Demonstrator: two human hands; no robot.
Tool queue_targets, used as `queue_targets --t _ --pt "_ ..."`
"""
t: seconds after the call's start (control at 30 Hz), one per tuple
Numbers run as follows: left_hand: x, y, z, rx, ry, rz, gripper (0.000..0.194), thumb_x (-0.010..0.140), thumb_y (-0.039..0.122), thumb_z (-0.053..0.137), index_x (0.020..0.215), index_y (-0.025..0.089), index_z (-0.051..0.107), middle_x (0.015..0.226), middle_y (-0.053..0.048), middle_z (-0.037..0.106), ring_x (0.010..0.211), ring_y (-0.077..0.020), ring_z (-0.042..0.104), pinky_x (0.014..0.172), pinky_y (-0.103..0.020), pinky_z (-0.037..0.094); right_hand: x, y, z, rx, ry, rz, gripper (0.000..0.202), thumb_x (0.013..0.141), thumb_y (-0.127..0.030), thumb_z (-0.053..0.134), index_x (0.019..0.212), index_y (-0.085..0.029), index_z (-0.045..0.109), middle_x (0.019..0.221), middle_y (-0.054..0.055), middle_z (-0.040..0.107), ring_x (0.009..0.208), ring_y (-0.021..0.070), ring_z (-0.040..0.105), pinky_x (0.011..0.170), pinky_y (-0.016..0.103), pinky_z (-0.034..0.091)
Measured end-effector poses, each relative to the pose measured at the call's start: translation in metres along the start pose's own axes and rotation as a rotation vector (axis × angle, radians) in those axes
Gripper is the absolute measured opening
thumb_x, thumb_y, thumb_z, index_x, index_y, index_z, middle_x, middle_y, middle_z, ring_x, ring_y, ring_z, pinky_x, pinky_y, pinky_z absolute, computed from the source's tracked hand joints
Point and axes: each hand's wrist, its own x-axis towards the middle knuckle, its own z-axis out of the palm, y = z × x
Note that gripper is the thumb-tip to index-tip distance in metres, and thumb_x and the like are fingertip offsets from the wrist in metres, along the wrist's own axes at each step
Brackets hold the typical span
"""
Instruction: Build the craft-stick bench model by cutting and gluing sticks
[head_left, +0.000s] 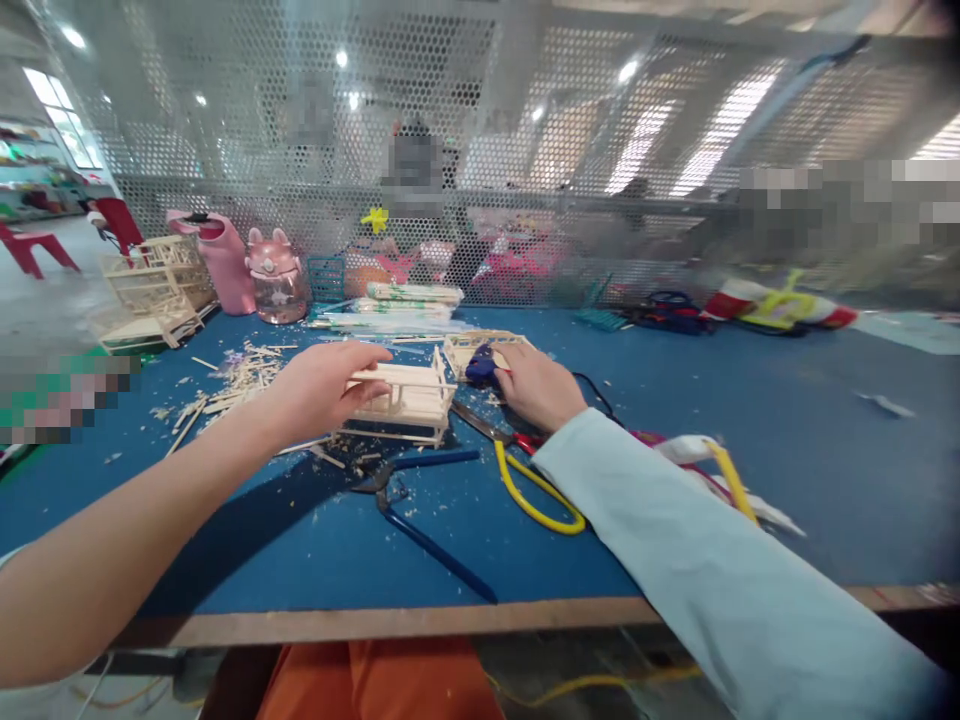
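Observation:
My left hand (326, 385) grips the left end of a small model built of pale wooden sticks (412, 400), thumb below and fingers over its top rail. My right hand (540, 385) is closed around a dark blue tool that looks like a hot glue gun (480, 367); a black cord trails to its right. Behind the gun lies a second stick frame (459, 350), partly covered by it. Close to my right wrist are scissors with yellow handles (536, 500), blades pointing toward the model. Blue-handled pliers (435, 545) lie spread apart in front of the model.
Stick scraps (244, 385) litter the blue table (300, 560) at left. Behind stand a stacked stick model (154, 290), a pink bottle (223, 265) and a clear-bodied bottle (279, 285). Bundled sticks (412, 300) lie before a perforated metal screen (315, 150). White-and-yellow items (712, 465) lie right.

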Motion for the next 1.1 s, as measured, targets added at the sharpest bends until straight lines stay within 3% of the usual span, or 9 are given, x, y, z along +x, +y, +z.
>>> queue_targets --t 0.1,0.2,0.37,0.53,0.63,0.77,0.9,1.0,1.1 --pt "-0.022 -0.011 0.003 -0.040 0.325 -0.011 0.026 0.088 0.032 0.046 0.105 0.017 0.060 0.102 -0.008 0.068 0.097 -0.0201 0.061 0.084 -0.032 0.047 0.018 -0.004 -0.017 0.040 0.012 -0.021 0.032 0.089 -0.028 0.040 0.107 -0.016 0.063 0.109 0.011 0.067 0.099 0.0234 0.060 0.080 0.030 0.043" --pt "-0.042 -0.018 0.009 -0.108 0.491 -0.127 0.019 0.088 0.028 0.046 0.095 0.019 0.061 0.092 -0.005 0.069 0.087 -0.0175 0.063 0.080 -0.028 0.047 0.056 -0.015 -0.022 0.119 -0.170 -0.168 0.029 0.089 -0.029 0.043 0.096 -0.018 0.069 0.097 0.006 0.071 0.087 0.0186 0.062 0.073 0.026 0.041" --pt "-0.050 -0.022 0.018 -0.266 0.505 -0.294 0.021 0.089 0.027 0.043 0.092 0.017 0.061 0.084 -0.003 0.069 0.079 -0.0143 0.063 0.072 -0.025 0.048 0.122 -0.046 0.012 0.156 -0.401 -0.284 0.021 0.083 -0.022 0.054 0.094 -0.017 0.071 0.093 0.005 0.072 0.084 0.0146 0.062 0.070 0.021 0.040" --pt "-0.049 -0.020 0.018 -0.331 0.451 -0.323 0.022 0.090 0.029 0.043 0.092 0.018 0.062 0.084 -0.004 0.069 0.079 -0.0149 0.063 0.072 -0.027 0.049 0.146 -0.071 0.048 0.168 -0.445 -0.298 0.010 0.076 -0.022 0.063 0.082 -0.017 0.069 0.084 0.005 0.071 0.075 0.0153 0.060 0.063 0.022 0.038" --pt "-0.050 -0.018 0.017 -0.361 0.432 -0.336 0.022 0.091 0.030 0.042 0.093 0.018 0.061 0.085 -0.005 0.069 0.079 -0.0144 0.063 0.072 -0.027 0.049 0.145 -0.070 0.042 0.201 -0.420 -0.272 0.008 0.078 -0.017 0.057 0.078 -0.016 0.066 0.080 0.005 0.069 0.072 0.0144 0.057 0.062 0.022 0.037" --pt "-0.054 -0.019 0.017 -0.350 0.477 -0.307 0.023 0.091 0.033 0.042 0.095 0.019 0.060 0.082 -0.004 0.069 0.076 -0.0138 0.062 0.069 -0.027 0.050 0.131 -0.038 0.012 0.246 -0.266 -0.133 0.029 0.087 -0.013 0.032 0.103 -0.012 0.056 0.088 0.008 0.066 0.071 0.0135 0.054 0.064 0.022 0.038" --pt "-0.057 -0.005 0.016 -0.339 0.466 -0.136 0.022 0.091 0.031 0.043 0.095 0.019 0.061 0.075 -0.004 0.068 0.067 -0.0125 0.062 0.063 -0.024 0.049 0.087 0.006 -0.011 0.390 -0.013 0.258 0.023 0.078 -0.020 0.044 0.096 -0.015 0.056 0.082 0.005 0.062 0.069 0.0146 0.051 0.060 0.023 0.037" --pt "-0.051 0.031 0.013 -0.472 0.326 0.003 0.023 0.090 0.030 0.044 0.094 0.018 0.063 0.072 -0.004 0.068 0.060 -0.0115 0.060 0.058 -0.022 0.047 0.045 0.022 -0.012 0.365 -0.027 0.357 0.018 0.075 -0.025 0.045 0.083 -0.016 0.059 0.076 0.004 0.062 0.068 0.0151 0.053 0.057 0.023 0.037" --pt "-0.039 0.079 0.012 -0.689 -0.012 0.111 0.024 0.089 0.030 0.046 0.100 0.018 0.064 0.077 -0.004 0.070 0.065 -0.0118 0.062 0.061 -0.020 0.046 0.016 0.022 -0.003 0.214 -0.155 0.342 0.030 0.068 -0.026 0.055 0.096 -0.015 0.062 0.081 0.006 0.067 0.069 0.0168 0.058 0.058 0.024 0.039"
